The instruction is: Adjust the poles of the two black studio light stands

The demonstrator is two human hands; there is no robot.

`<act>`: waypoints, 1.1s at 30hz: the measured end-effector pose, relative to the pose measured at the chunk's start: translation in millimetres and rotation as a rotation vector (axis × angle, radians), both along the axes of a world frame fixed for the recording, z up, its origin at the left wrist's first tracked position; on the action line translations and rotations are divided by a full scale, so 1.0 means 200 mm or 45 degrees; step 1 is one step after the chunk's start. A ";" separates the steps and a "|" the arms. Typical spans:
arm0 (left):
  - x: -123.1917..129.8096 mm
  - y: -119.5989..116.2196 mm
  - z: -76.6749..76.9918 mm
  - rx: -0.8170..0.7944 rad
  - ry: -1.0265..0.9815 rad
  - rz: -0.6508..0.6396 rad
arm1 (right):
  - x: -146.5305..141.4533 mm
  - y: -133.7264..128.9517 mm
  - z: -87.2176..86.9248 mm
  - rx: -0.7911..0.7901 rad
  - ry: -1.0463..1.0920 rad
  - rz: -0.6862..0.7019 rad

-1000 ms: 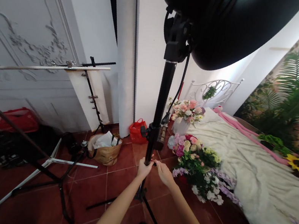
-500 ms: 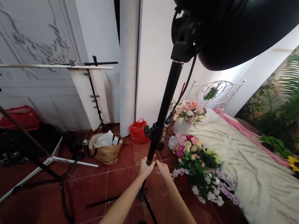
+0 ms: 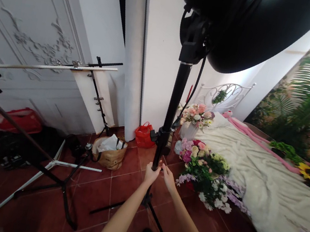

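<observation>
A black light stand (image 3: 177, 92) rises in front of me, its pole tilted a little, with a large black light modifier (image 3: 249, 24) mounted on top. My left hand (image 3: 152, 174) is wrapped round the lower pole. Right beside it, my right hand (image 3: 168, 177) is closed at the pole's right side, fingertips pinched together on a small part too hidden to make out. Above both hands is a clamp collar (image 3: 162, 137) with a knob. A black cable (image 3: 195, 87) hangs from the light head. The stand's legs (image 3: 156, 220) spread on the red tiles below.
Artificial flowers (image 3: 204, 165) and a bed with a cream blanket (image 3: 254, 165) lie to the right. Toward the left are a woven bag (image 3: 111, 158), a red bag (image 3: 144, 136), a black stand (image 3: 63, 186) and a white stand (image 3: 32, 178) with spread legs. A white crossbar (image 3: 43, 67) runs above them.
The top of the light stand has shifted slightly to the right. My right hand has turned a little, its fingertips now pointing higher. The left hand keeps its hold on the pole.
</observation>
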State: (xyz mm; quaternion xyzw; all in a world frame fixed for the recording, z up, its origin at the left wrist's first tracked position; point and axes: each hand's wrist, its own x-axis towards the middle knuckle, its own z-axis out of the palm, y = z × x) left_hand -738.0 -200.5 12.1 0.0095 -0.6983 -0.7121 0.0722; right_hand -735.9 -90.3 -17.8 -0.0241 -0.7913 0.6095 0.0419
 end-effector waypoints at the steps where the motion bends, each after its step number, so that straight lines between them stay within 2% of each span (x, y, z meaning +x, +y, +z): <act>1: 0.00 0.00 0.00 -0.002 -0.004 0.004 | -0.01 0.00 0.00 0.033 -0.007 -0.008; 5: 0.00 0.00 -0.02 -0.011 -0.030 0.047 | -0.06 0.01 0.02 0.231 -0.092 0.037; 9: -0.01 0.00 -0.03 -0.022 -0.052 0.041 | -0.14 0.04 0.06 0.396 -0.382 0.182; 12: -0.01 0.00 -0.03 -0.033 -0.038 0.023 | -0.19 0.05 0.09 0.405 -0.546 0.265; 14: -0.01 0.00 -0.02 -0.021 -0.041 0.040 | -0.19 0.05 0.09 0.377 -0.546 0.270; 18: 0.00 0.00 -0.01 -0.007 -0.044 0.047 | -0.10 0.04 0.09 0.289 -0.358 0.176; 23: 0.00 -0.01 0.00 -0.030 0.057 -0.001 | 0.02 0.07 0.11 0.143 0.217 0.116; 28: -0.01 -0.01 -0.01 -0.071 0.079 -0.033 | 0.08 0.15 0.16 0.367 0.320 0.265; 33: -0.01 -0.01 -0.03 -0.074 0.103 -0.027 | 0.13 0.19 0.20 0.489 0.320 0.430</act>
